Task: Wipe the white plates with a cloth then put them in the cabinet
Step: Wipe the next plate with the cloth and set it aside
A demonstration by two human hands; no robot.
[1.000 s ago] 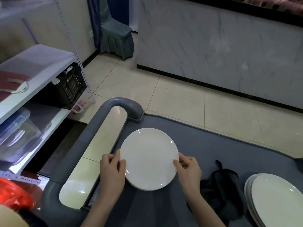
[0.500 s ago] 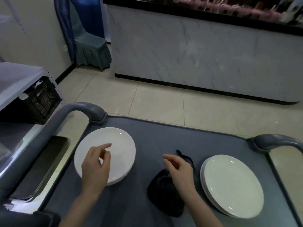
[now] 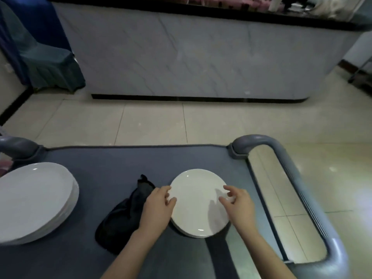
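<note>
A small stack of white plates point(image 3: 198, 200) lies on the right half of the grey cart top point(image 3: 112, 164). My left hand point(image 3: 159, 208) is at the stack's left rim, with the thumb on top of the upper plate and the fingers curled at its edge. My right hand point(image 3: 237, 204) hovers just over the right side of the same plate, fingers loosely curved, and casts a shadow on it. A crumpled black cloth point(image 3: 124, 216) lies just left of this stack, partly under my left wrist. A taller stack of white plates point(image 3: 34, 198) sits at the cart's left edge.
The cart's grey tubular handle point(image 3: 291, 168) loops round on the right, and another handle end point(image 3: 18, 146) shows at the left. Beyond the cart are a tiled floor point(image 3: 181, 121), a marble-fronted counter point(image 3: 181, 55) and a covered chair point(image 3: 48, 65) at the far left.
The view has swung right. Both hands left the left-hand stack, where they set a plate down, passed over the cloth and now reach the right-hand stack.
</note>
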